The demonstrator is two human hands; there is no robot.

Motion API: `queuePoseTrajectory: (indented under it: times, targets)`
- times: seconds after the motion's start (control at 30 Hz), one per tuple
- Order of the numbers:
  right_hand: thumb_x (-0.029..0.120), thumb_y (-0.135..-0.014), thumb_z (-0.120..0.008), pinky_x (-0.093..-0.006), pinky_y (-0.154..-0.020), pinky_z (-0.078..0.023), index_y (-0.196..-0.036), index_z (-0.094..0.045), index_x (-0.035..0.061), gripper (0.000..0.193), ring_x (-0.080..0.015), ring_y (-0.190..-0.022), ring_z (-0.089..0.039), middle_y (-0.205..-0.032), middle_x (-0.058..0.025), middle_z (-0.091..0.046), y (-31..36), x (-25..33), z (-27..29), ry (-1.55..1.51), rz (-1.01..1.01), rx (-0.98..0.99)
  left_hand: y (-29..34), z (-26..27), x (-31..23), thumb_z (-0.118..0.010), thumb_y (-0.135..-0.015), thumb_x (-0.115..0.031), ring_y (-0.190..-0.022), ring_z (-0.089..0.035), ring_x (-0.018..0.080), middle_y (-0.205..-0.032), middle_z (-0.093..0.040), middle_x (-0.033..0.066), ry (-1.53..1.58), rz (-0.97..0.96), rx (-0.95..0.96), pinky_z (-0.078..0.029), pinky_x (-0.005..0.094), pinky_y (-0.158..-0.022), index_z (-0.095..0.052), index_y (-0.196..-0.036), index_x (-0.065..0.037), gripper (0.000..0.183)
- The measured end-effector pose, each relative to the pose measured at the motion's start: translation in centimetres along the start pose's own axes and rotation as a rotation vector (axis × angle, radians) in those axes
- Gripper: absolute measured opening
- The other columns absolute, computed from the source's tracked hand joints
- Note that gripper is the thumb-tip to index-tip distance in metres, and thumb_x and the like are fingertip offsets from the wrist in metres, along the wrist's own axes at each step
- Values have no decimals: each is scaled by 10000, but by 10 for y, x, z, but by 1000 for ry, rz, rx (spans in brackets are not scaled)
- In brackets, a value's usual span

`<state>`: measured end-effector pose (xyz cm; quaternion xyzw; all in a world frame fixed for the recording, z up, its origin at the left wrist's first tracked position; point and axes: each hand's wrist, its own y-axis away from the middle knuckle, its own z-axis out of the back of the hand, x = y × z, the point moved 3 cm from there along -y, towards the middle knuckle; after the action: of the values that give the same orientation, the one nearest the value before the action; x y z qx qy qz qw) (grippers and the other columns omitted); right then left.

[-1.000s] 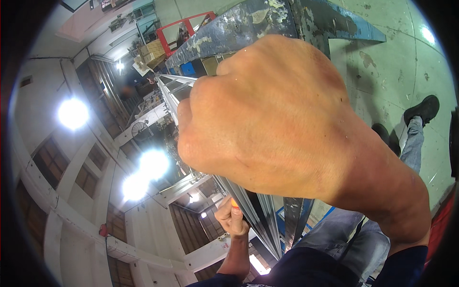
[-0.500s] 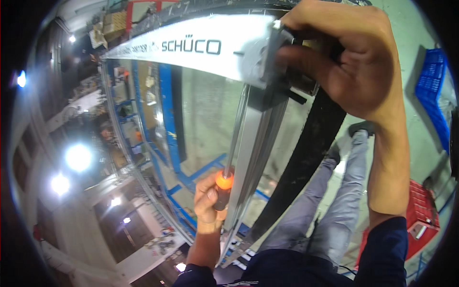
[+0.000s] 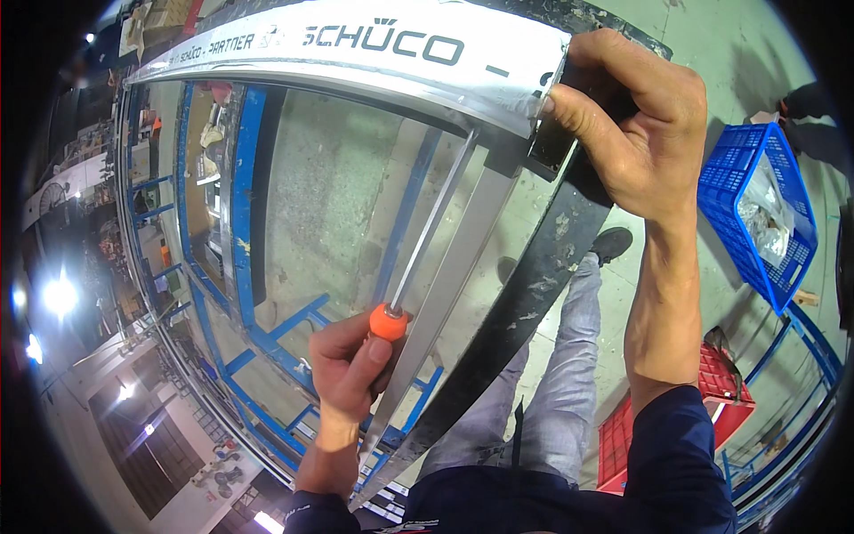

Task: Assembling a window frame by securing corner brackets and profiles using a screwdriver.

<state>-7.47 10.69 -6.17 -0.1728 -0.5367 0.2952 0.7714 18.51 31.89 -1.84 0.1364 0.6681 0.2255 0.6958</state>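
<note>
My left hand (image 3: 349,365) is wrapped round the orange and dark handle of a long screwdriver (image 3: 389,322). Its thin shaft slants up and away, with the tip at the inside corner of an aluminium frame (image 3: 449,254). White printed protective film (image 3: 374,40) covers the frame's far profile. At that profile's right end, my right hand (image 3: 636,125) grips the corner, thumb on the near face and fingers over the back, partly hidden. Just under the thumb is a dark opening in the profile's end.
A black padded support (image 3: 525,303) runs under the frame's right side. Blue steel stand bars (image 3: 245,214) show through the frame. On the floor to the right stand a blue crate (image 3: 752,218) with clear plastic inside and a red crate (image 3: 725,400). Another person's dark-clad leg appears at far right.
My view has shifted, and the frame looks turned in it. The screwdriver now leans farther away from the side profile. My right thumb has come to press on the profile's end.
</note>
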Motion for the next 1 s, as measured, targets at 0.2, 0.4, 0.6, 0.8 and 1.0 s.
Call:
queuePoseTrajectory:
  times: [0.2, 0.4, 0.6, 0.8, 1.0]
  targets:
    - [70, -848, -825, -238, -604, -473, -976, -684, -53, 227, -102, -642, -602, -728, -46, -652, 2, -1, -6, 8, -7, 9, -1, 10, -13, -706, -897, -143, -613, -531, 91, -784, -646, 50, -660, -484, -155, -374, 224, -561, -707, -1214, 41, 367]
    - [117, -867, -839, -214, -626, -454, -1008, -692, -48, 263, -75, -689, -588, -791, -25, -666, 4, -2, -3, -30, -18, -9, 6, 2, -24, -645, -946, -227, -686, -554, 111, -831, -651, 62, -279, -246, -13, -401, 260, -624, -685, -1250, 65, 424]
    - [70, -831, -856, -220, -607, -490, -946, -712, -40, 215, -73, -651, -648, -710, -55, -714, 1, 0, -5, -65, 4, -64, 9, 5, -18, -602, -1012, -242, -559, -480, 54, -858, -646, 75, 7, 12, 69, -347, 200, -523, -639, -1309, 89, 447]
    - [68, -827, -857, -227, -608, -495, -939, -718, -32, 205, -77, -656, -652, -717, -57, -718, 0, 1, -4, -50, -13, -41, -2, 16, -12, -571, -1001, -297, -472, -409, 59, -820, -614, 110, 375, 319, 186, -288, 201, -437, -612, -1299, 143, 534]
    - [111, -809, -870, -232, -578, -469, -923, -720, -13, 226, -80, -615, -619, -681, -49, -685, 0, 1, -3, -27, -19, -68, -4, 14, -18, -524, -1020, -346, -405, -340, 54, -766, -570, 121, 583, 460, 242, -238, 205, -347, -565, -1304, 172, 592]
